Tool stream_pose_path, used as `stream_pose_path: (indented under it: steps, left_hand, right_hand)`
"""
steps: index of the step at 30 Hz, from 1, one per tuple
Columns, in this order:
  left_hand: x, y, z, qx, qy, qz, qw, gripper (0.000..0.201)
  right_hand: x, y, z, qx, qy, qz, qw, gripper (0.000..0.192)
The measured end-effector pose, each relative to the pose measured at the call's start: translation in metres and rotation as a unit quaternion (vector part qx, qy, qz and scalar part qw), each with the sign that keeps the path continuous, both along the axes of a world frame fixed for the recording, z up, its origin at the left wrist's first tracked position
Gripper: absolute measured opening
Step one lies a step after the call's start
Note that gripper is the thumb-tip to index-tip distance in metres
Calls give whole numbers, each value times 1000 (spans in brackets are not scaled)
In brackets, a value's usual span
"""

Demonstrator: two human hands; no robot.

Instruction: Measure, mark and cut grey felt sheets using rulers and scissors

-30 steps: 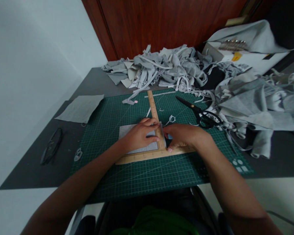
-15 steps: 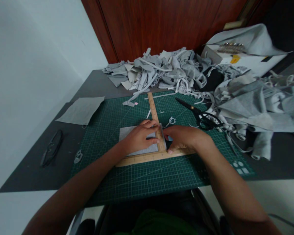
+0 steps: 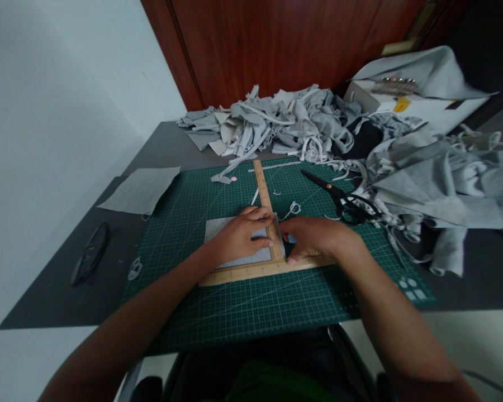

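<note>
My left hand (image 3: 238, 239) presses flat and open on the grey cloth square (image 3: 218, 229) and wooden square ruler (image 3: 265, 196) mid-mat, pinning both against slipping. My right hand (image 3: 314, 237) curls at the ruler's edge; its grip is hidden.

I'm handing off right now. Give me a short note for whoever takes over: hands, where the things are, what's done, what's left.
Left hand: flat on the grey fabric piece, fingertips against the wooden square ruler, pinning both to the green cutting mat.
Right hand: at the ruler's inner corner, pinching something small and pale; what it is cannot be told.
Scissors lie unused on the mat, right of the ruler.
Done: fabric squared into the ruler's angle.
Left: judging by the setup, probably marking or trimming along the ruler.
</note>
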State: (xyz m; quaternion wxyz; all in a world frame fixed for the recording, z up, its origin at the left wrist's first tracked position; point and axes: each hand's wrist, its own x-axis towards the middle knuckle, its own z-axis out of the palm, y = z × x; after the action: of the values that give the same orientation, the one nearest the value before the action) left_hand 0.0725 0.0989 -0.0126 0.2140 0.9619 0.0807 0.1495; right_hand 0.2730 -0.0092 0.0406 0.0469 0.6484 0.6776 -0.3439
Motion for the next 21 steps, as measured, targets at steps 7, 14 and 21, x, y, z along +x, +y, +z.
stream_pose_path:
  steps: [7, 14, 21]
  left_hand:
    - [-2, -2, 3, 14, 5, -2, 1000, 47]
    - [0, -3, 5, 5, 5, 4, 1000, 40]
    - [0, -2, 1, -5, -12, 7, 1000, 33]
  right_hand:
    - [18, 1, 2, -5, 74, 46, 996, 42]
    - [28, 17, 1, 137, 212, -41, 967, 21]
    - [14, 39, -24, 189, 291, -222, 911, 9]
